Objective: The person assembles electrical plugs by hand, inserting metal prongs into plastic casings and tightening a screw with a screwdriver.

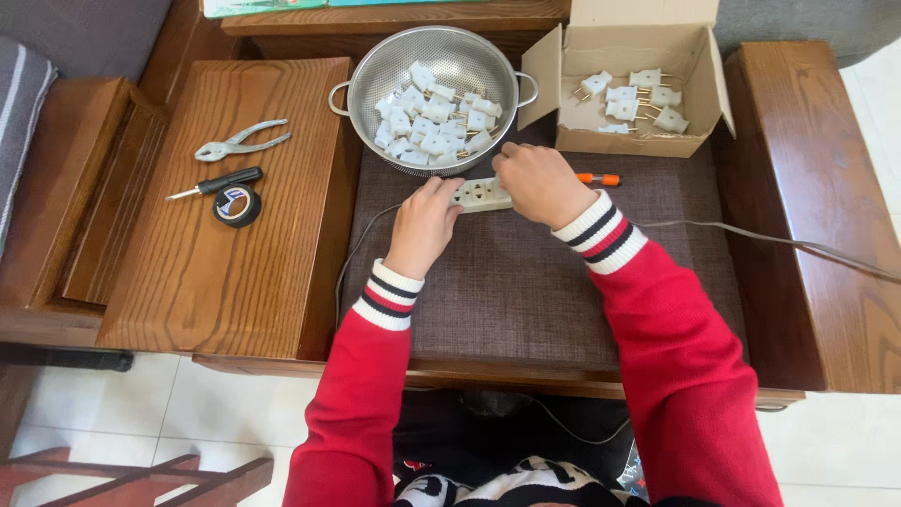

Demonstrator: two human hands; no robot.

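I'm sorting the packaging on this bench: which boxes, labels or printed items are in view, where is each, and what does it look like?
Cardboard box: back right, beside the metal colander; plain brown, flaps open, white plug parts inside.
Tape roll: left wooden board, below the screwdriver; black ring with a small label in its core.
Printed sheet: top edge, only a green strip shows.
No screens or signs.

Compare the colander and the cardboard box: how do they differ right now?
The colander is round, shiny perforated metal with side handles; the box is square brown cardboard with open flaps. The colander holds a heaped pile of white plugs; the box holds only a few plugs in a loose layer. Both sit behind the power strip that the left hand and right hand grip.
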